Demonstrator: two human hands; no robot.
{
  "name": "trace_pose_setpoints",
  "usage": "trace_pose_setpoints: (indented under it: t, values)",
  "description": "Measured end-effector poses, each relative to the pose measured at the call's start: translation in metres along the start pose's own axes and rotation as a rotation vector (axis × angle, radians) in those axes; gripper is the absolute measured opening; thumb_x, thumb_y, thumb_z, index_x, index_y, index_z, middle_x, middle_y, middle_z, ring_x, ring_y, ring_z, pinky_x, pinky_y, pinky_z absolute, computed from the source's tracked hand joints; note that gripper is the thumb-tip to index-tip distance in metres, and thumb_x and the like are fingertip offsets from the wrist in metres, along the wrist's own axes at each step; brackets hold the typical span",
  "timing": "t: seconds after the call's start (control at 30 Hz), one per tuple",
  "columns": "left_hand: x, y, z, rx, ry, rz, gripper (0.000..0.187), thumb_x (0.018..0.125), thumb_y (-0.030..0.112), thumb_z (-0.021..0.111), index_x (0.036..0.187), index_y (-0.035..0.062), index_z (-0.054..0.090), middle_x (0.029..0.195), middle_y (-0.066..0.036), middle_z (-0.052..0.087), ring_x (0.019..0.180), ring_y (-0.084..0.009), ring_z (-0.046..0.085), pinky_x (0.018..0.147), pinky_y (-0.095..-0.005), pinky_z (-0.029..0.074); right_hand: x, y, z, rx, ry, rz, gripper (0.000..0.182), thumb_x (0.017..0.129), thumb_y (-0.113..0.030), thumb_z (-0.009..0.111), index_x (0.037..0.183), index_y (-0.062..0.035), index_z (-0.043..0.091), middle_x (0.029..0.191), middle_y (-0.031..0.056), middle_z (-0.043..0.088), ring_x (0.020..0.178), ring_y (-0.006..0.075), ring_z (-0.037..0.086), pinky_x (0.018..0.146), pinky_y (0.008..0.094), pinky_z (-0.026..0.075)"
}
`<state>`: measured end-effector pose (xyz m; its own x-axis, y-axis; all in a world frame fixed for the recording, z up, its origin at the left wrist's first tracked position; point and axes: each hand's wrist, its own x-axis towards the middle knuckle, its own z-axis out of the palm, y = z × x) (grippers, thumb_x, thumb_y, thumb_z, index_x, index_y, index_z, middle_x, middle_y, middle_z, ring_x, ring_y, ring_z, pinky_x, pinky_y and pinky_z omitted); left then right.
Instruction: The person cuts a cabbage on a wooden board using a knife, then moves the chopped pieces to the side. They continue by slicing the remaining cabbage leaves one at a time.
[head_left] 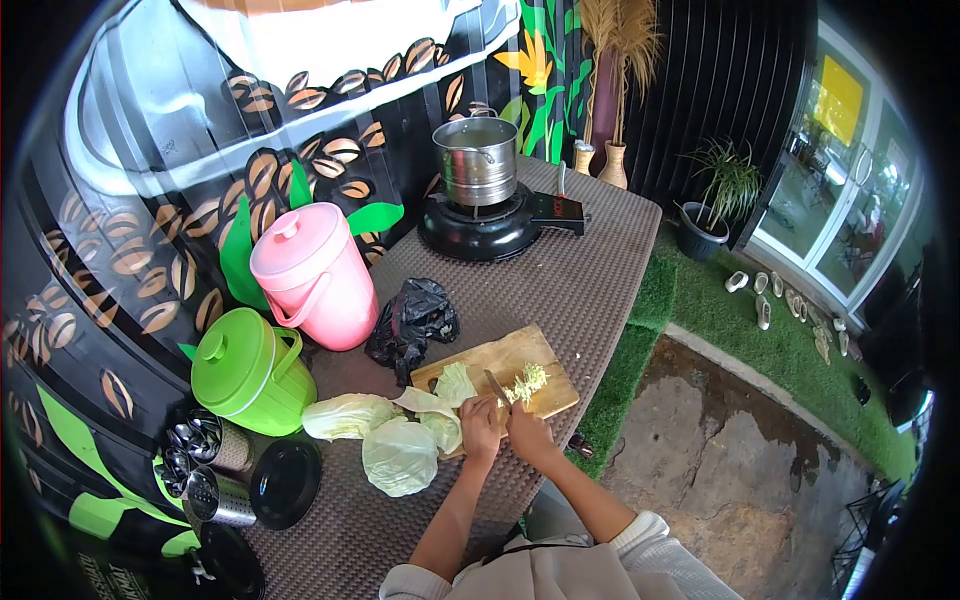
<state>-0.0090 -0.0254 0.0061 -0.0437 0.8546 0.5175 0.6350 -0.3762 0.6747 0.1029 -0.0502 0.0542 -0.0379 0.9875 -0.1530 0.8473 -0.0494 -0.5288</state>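
The right hand (527, 432) clamps the knife (496, 387), shredded cabbage (529, 381) just beside it; the left hand's hold (480, 420) I cannot tell.

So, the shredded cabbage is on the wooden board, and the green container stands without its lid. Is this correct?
Not quite: the head view shows the green container with its lid on. The shredded cabbage is on the wooden board, as you say.

bright daylight | highlights on steel pot (476, 170) | curved fisheye edges | black vignetted corners
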Motion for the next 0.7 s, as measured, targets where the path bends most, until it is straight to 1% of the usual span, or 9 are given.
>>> trace_pose_setpoints:
  t: [0.03, 0.13, 0.23, 0.3, 0.43, 0.5, 0.53, 0.63, 0.7]
  values:
    - [0.0, -0.001, 0.001, -0.001, 0.001, 0.0, 0.017, 0.082, 0.003, 0.057, 0.093, -0.003, 0.069, 0.095, -0.013, 0.068, 0.099, -0.0303, 0.057, 0.088, -0.0409, 0.045, -0.002, -0.001, 0.003, -0.001, 0.001, 0.0, 0.025, 0.091, -0.017, 0.048, 0.107, -0.0001, 0.04, 0.08, 0.0265, 0.065, 0.08, 0.045, 0.065, 0.07, 0.0525, 0.053]
    - [-0.001, -0.001, 0.001, -0.064, 0.008, -0.05, 0.017, 0.083, 0.004, 0.058, 0.094, -0.0025, 0.069, 0.096, -0.013, 0.068, 0.098, -0.0306, 0.057, 0.088, -0.0405, 0.045, -0.008, 0.0, 0.018, -0.028, 0.04, 0.086, 0.023, 0.092, -0.018, 0.047, 0.105, -0.0002, 0.041, 0.079, 0.0254, 0.065, 0.079, 0.0445, 0.065, 0.07, 0.0522, 0.053]
    - [0.0, 0.001, 0.001, -0.02, -0.015, -0.069, 0.016, 0.083, 0.005, 0.058, 0.093, -0.0022, 0.068, 0.097, -0.013, 0.068, 0.097, -0.0306, 0.058, 0.087, -0.0396, 0.045, 0.001, 0.004, 0.022, -0.063, 0.092, 0.027, 0.024, 0.093, -0.02, 0.046, 0.106, -0.0002, 0.041, 0.079, 0.0253, 0.065, 0.078, 0.0437, 0.066, 0.069, 0.0522, 0.053]
    - [0.001, 0.003, 0.002, -0.055, 0.014, -0.116, 0.014, 0.083, 0.004, 0.059, 0.091, -0.0023, 0.068, 0.095, -0.014, 0.067, 0.096, -0.0307, 0.058, 0.087, -0.0395, 0.045, 0.008, 0.006, 0.012, -0.046, 0.044, -0.012, 0.024, 0.092, -0.019, 0.047, 0.106, -0.0004, 0.04, 0.079, 0.0257, 0.065, 0.076, 0.0432, 0.066, 0.067, 0.0521, 0.053]
    - [0.001, 0.002, 0.0, -0.046, 0.038, -0.065, 0.013, 0.082, 0.003, 0.059, 0.089, -0.0026, 0.068, 0.093, -0.014, 0.067, 0.095, -0.0311, 0.058, 0.086, -0.0397, 0.046, -0.001, 0.006, 0.003, -0.067, 0.016, -0.069, 0.024, 0.092, -0.019, 0.047, 0.107, -0.0003, 0.041, 0.08, 0.0265, 0.065, 0.074, 0.043, 0.066, 0.066, 0.0519, 0.054]
    - [0.0, 0.002, 0.0, -0.065, 0.053, -0.016, 0.012, 0.082, 0.003, 0.059, 0.088, -0.0028, 0.068, 0.092, -0.014, 0.067, 0.094, -0.0317, 0.057, 0.085, -0.0397, 0.046, -0.009, 0.004, 0.012, -0.05, 0.006, 0.046, 0.025, 0.092, -0.019, 0.046, 0.107, -0.0003, 0.041, 0.081, 0.0268, 0.065, 0.075, 0.0431, 0.066, 0.066, 0.0518, 0.054]
    - [0.001, 0.001, 0.001, -0.067, 0.053, -0.016, 0.012, 0.082, 0.003, 0.059, 0.088, -0.0028, 0.068, 0.092, -0.014, 0.067, 0.094, -0.0317, 0.057, 0.085, -0.0397, 0.046, -0.011, 0.004, 0.018, -0.039, 0.043, 0.051, 0.027, 0.092, -0.019, 0.046, 0.11, -0.0005, 0.04, 0.082, 0.027, 0.065, 0.077, 0.0433, 0.066, 0.066, 0.0514, 0.054]
    - [0.002, 0.001, 0.001, -0.026, 0.036, -0.014, 0.012, 0.081, 0.003, 0.06, 0.088, -0.003, 0.068, 0.092, -0.015, 0.067, 0.094, -0.0318, 0.057, 0.085, -0.0393, 0.046, -0.007, 0.002, 0.023, -0.115, 0.034, 0.039, 0.029, 0.093, -0.021, 0.046, 0.111, 0.0, 0.04, 0.081, 0.0264, 0.065, 0.079, 0.0432, 0.066, 0.067, 0.0517, 0.054]
    - [0.002, 0.003, -0.001, -0.014, 0.046, 0.013, 0.011, 0.079, 0.003, 0.063, 0.087, -0.0022, 0.068, 0.089, -0.014, 0.067, 0.091, -0.0328, 0.058, 0.083, -0.0395, 0.047, 0.003, 0.003, 0.015, -0.074, 0.015, 0.013, 0.028, 0.093, -0.022, 0.046, 0.11, 0.0005, 0.04, 0.081, 0.0264, 0.065, 0.079, 0.0433, 0.066, 0.068, 0.0519, 0.053]
